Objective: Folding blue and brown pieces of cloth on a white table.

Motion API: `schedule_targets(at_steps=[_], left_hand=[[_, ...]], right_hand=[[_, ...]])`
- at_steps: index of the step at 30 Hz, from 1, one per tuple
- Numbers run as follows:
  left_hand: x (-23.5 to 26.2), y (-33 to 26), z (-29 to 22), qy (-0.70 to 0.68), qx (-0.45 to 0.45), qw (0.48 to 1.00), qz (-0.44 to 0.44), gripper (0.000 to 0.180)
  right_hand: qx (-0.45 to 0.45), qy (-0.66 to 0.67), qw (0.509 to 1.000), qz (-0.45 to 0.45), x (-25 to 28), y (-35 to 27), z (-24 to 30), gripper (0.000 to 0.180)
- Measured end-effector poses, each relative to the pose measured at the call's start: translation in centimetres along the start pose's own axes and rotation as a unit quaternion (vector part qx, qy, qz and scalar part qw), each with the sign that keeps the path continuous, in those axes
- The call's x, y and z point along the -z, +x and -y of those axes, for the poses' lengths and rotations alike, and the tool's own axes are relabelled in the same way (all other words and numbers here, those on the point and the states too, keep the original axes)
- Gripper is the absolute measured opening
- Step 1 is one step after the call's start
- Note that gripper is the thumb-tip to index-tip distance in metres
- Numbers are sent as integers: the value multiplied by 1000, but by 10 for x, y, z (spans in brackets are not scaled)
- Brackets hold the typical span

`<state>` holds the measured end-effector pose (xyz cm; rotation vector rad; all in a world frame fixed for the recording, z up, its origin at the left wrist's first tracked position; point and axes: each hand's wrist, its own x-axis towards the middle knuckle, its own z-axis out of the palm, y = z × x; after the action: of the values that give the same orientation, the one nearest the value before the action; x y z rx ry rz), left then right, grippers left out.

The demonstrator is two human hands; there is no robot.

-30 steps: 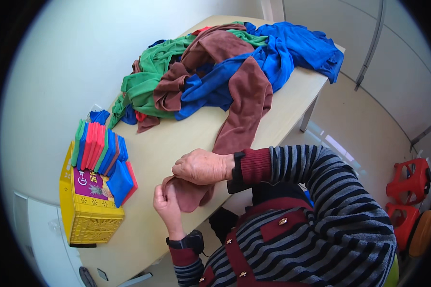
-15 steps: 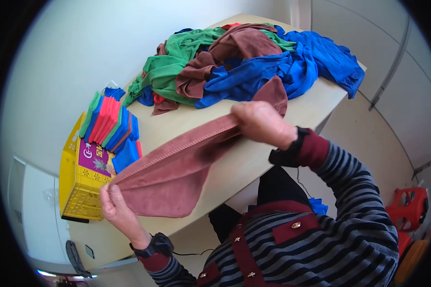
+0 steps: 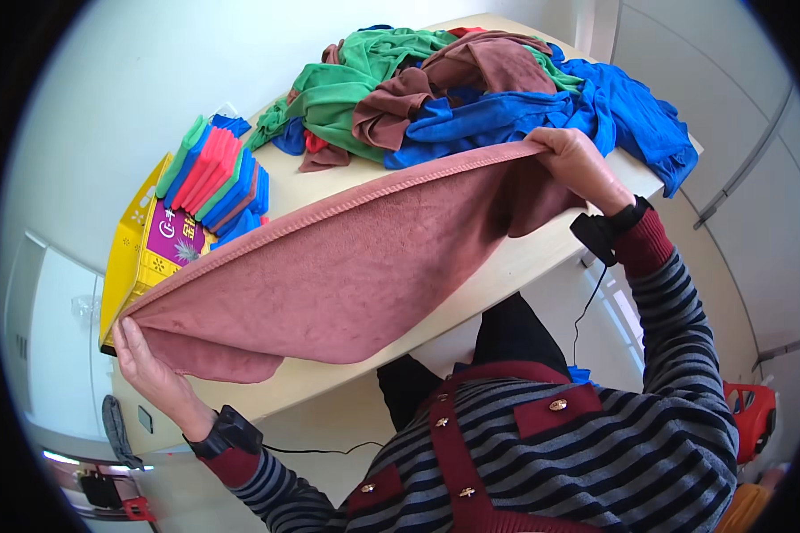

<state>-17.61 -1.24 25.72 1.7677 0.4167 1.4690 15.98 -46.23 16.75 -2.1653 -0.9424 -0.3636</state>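
Stretched between my two hands is a brownish-pink towel (image 3: 356, 258) with a stitched edge along its top. My left hand (image 3: 151, 369) pinches one corner, low at the left beside the yellow crate. On the right, my right hand (image 3: 580, 167) is closed round the other end of the stitched edge, higher up and close to the cloth pile. The towel's lower part sags in folds over the table's front edge. Behind it lies a loose heap of green, brown and blue towels (image 3: 498, 115).
A yellow crate (image 3: 118, 275) stands at the table's left, with a row of folded towels (image 3: 213, 173) in green, red, blue and brown at it. The pale table (image 3: 320, 200) runs toward the back right. A red stool (image 3: 754, 417) is at the far right.
My hands have moved apart, the left one down and left, the right one up and right. The towel between them is now spread wider and pulled straighter along its edge.
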Motion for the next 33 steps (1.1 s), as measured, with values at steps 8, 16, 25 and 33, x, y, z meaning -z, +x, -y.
schedule_targets(at_steps=[8, 16, 25, 33], left_hand=[[38, 37, 102, 93, -4, 990, 110, 37], [5, 97, 104, 75, 48, 991, 98, 34], [76, 57, 131, -16, 113, 984, 135, 32], [155, -63, 235, 113, 328, 913, 216, 14]], right_hand=[[-10, -20, 998, 60, 0, 25, -35, 12], [45, -24, 996, -67, 33, 79, -71, 12], [-32, 64, 997, -31, 49, 54, -26, 13], [-121, 67, 978, 154, -26, -17, -20, 9]])
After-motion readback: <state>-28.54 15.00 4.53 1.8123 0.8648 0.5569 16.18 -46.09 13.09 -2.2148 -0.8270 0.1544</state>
